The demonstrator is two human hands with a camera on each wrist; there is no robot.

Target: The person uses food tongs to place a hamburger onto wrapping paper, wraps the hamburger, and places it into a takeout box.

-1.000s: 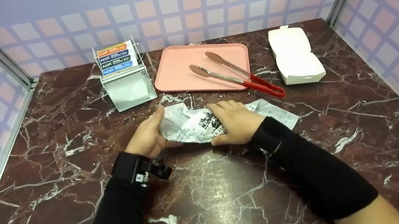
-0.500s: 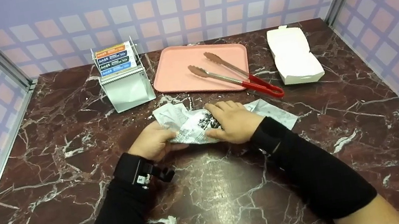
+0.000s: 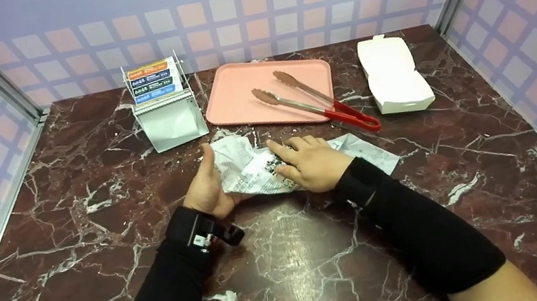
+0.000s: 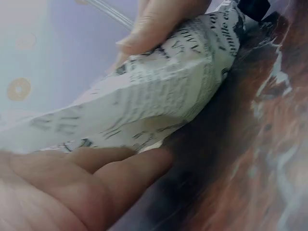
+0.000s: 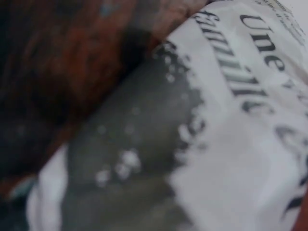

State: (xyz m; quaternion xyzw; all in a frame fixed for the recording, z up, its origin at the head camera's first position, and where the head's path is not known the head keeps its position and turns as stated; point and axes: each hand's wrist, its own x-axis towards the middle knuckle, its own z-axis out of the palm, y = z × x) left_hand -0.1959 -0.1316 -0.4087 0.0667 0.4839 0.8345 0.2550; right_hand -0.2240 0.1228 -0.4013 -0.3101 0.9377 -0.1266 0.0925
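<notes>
A sheet of newspaper-print wrapping paper [image 3: 255, 173] is folded into a bulging bundle on the table, its contents hidden. My right hand [image 3: 319, 163] holds the bundle from above, thumb on the near side and fingers over the top. At the bundle's left end is my left hand [image 3: 207, 190], thumb raised and apart from the other fingers. In the left wrist view its fingers [image 4: 130, 173] lie straight against the lower edge of the paper [image 4: 159, 91]. The right wrist view shows only printed paper [image 5: 240, 144] close up, blurred.
Behind the bundle lies a pink tray [image 3: 233, 97] with red-handled tongs [image 3: 349, 115] across it. A wire rack of small boxes [image 3: 161, 103] stands back left, and an opened white carton [image 3: 394, 74] back right. Patterned walls enclose the marble-look table [image 3: 288, 276].
My left hand pinched the paper's left end half a second ago, then let go; its thumb has lifted. The right hand stays on the bundle, its index finger now reaching further left.
</notes>
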